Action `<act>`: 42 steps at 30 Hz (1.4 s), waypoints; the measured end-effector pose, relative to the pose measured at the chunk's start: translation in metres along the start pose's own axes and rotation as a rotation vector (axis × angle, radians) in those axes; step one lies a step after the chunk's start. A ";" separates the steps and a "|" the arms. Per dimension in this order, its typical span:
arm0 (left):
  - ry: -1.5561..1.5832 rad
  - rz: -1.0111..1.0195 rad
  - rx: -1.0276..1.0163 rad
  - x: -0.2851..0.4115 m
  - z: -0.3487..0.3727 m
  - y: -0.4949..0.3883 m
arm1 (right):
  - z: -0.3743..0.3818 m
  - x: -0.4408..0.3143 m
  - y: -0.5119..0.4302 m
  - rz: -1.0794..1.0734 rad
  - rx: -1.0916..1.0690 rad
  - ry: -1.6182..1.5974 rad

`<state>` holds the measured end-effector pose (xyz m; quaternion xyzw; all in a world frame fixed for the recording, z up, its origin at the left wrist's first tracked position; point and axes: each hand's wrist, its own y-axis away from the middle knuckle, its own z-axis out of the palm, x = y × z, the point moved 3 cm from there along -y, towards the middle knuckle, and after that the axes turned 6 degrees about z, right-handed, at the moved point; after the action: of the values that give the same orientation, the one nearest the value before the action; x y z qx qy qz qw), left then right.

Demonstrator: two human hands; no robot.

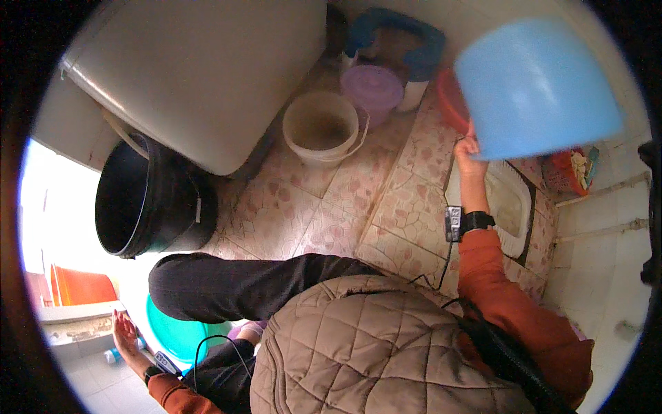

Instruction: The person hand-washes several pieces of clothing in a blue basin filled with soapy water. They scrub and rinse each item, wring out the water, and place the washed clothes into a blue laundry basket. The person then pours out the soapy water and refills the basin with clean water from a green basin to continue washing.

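My right hand (pixel 469 151) grips the rim of a light blue plastic tub (pixel 538 93), which is tilted and somewhat blurred; part of my fingers is hidden by it. On the far left, my left hand (pixel 125 334) holds nothing, its fingers extended beside a windowsill (pixel 77 314). A turquoise plastic basin (pixel 178 331) lies close to that hand, partly hidden by my leg. Behind the blue tub, a red basin (pixel 451 101) shows in part. Below the tub, a squat toilet pan (pixel 507 199) is set in the tiled floor.
A large black bucket (pixel 173 207) stands at left beside a big pale appliance or tank (pixel 207 77). A white bucket (pixel 320 127), a lidded purple bucket (pixel 371 90) and a blue-and-white stool (pixel 414 57) stand ahead. A red basket (pixel 566 173) and pipes (pixel 600 191) are at right.
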<state>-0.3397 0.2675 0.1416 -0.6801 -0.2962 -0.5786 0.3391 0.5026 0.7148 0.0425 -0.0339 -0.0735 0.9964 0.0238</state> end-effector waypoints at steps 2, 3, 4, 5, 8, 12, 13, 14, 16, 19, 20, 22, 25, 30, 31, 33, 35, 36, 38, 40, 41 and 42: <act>0.094 -0.165 0.012 -0.010 -0.009 -0.028 | 0.001 0.026 0.003 0.047 0.133 0.087; 0.169 -0.303 0.082 -0.018 -0.015 -0.045 | -0.004 0.042 0.006 0.028 0.316 0.133; 0.198 -0.300 0.029 -0.025 -0.022 -0.053 | -0.006 0.057 0.009 0.011 0.417 0.181; 0.193 -0.333 0.027 -0.032 -0.031 -0.060 | -0.009 0.075 0.011 0.038 0.439 0.231; 0.165 -0.271 0.000 -0.042 -0.049 -0.058 | -0.018 0.123 0.015 0.175 0.482 0.232; 0.182 -0.207 -0.030 -0.035 -0.058 -0.024 | -0.039 0.182 0.031 0.441 0.549 0.166; 0.273 -0.170 -0.092 -0.030 -0.054 -0.018 | -0.042 0.193 0.033 0.476 0.508 0.156; 0.209 -0.172 -0.043 -0.024 -0.059 -0.009 | -0.046 0.203 0.038 0.483 0.527 0.170; 0.116 -0.113 -0.054 -0.008 -0.059 -0.002 | -0.045 0.220 0.043 0.538 0.453 0.169; 0.166 -0.119 -0.032 0.009 -0.061 0.001 | -0.037 0.235 0.056 0.695 0.411 0.083; 0.083 -0.186 0.077 0.012 -0.065 0.002 | -0.030 0.239 0.058 0.772 0.337 0.099; -0.030 -0.304 0.182 0.011 -0.073 0.005 | -0.018 0.245 0.062 0.891 0.315 -0.009; -0.161 -0.159 0.131 0.008 -0.086 0.018 | -0.003 0.252 0.047 0.539 0.130 0.897; -0.301 -0.238 0.444 -0.018 -0.136 0.075 | 0.047 0.304 0.063 -0.083 -0.778 1.735; -0.300 -0.262 0.471 -0.019 -0.149 0.091 | 0.057 0.319 0.071 0.001 -0.833 1.779; -0.303 -0.236 0.517 -0.023 -0.164 0.108 | 0.092 0.354 0.084 -0.002 -0.933 1.803; -0.314 -0.182 0.513 -0.024 -0.175 0.116 | 0.131 0.417 0.090 0.137 -1.083 1.533; -0.297 -0.128 0.580 -0.026 -0.181 0.118 | 0.152 0.452 0.090 0.133 -1.100 1.610; 0.158 -0.192 0.545 -0.033 -0.198 0.129 | 0.193 0.546 0.095 0.565 -1.064 1.402; 0.121 -0.185 0.596 -0.031 -0.214 0.137 | 0.225 0.644 0.118 1.454 -0.502 0.596; 0.069 -0.185 0.657 -0.033 -0.221 0.144 | 0.235 0.683 0.135 1.135 -0.964 0.923; 0.141 -0.155 0.679 -0.027 -0.227 0.153 | 0.244 0.722 0.155 0.799 -1.195 1.149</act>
<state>-0.3548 -0.0065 0.1196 -0.4626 -0.4982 -0.5167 0.5205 -0.2409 0.5644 0.2141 -0.5534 -0.5358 0.5568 -0.3109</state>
